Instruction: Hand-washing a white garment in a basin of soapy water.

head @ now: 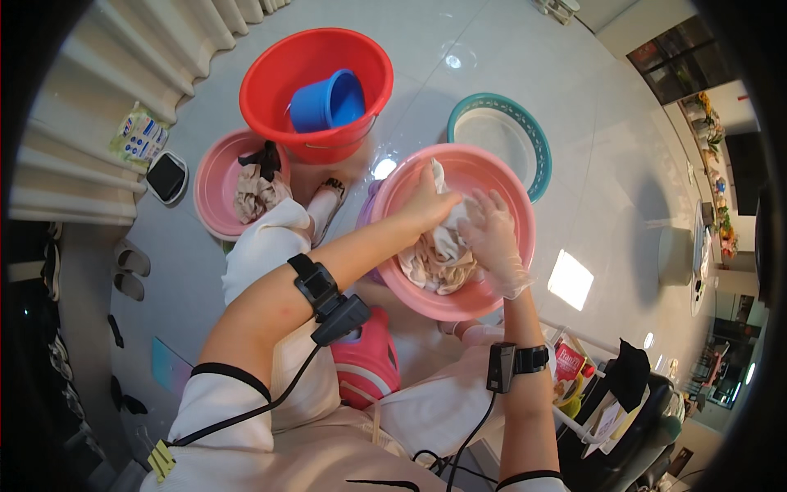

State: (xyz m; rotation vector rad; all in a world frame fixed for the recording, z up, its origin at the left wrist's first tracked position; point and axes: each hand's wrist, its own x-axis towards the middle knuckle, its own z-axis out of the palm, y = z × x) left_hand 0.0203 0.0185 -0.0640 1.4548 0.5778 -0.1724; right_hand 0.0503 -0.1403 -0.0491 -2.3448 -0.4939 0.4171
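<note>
A pink plastic basin (pixel 519 246) in front of me holds several crumpled white and beige cloths (pixel 444 264). My left hand (pixel 430 200), bare, is closed on a bunched white cloth (pixel 452 230) over the basin. My right hand (pixel 490 230) wears a clear disposable glove; its fingers are spread against the right side of the same cloth, and whether it grips the cloth is not clear. To the left stands a smaller pink basin (pixel 212 184) with beige cloth (pixel 258 194) and a dark cloth (pixel 267 160) in it.
A red bucket (pixel 264 80) with a blue plastic pail (pixel 313 107) inside stands beyond the smaller basin. A teal-rimmed basin (pixel 541 147) sits behind the large one. Between my legs is a pink plastic container (pixel 369 363). A white-framed cart (pixel 578 424) stands at my right.
</note>
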